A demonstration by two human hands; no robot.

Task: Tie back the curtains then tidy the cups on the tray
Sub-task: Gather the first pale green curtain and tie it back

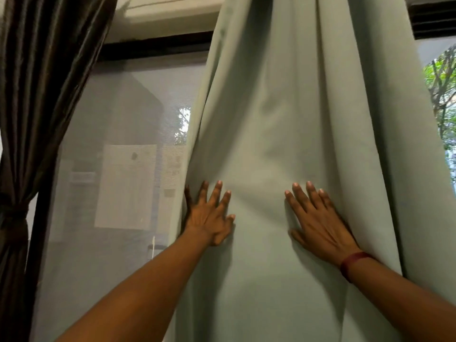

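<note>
A pale green curtain [291, 107] hangs in front of me, filling the middle and right of the view in long folds. My left hand [209, 215] lies flat on it near its left edge, fingers spread and straight. My right hand [318, 220] presses flat on the cloth further right, fingers straight; a dark red band sits on that wrist. At the far left hangs a dark brown curtain [42, 90], gathered low by a tie [14, 213] of the same colour. No tray or cups are in view.
Between the two curtains a grey mesh screen [118, 149] covers the window, with pale shapes behind it. A black window frame bar [155, 48] runs across the top. Green foliage [444, 99] shows past the green curtain's right edge.
</note>
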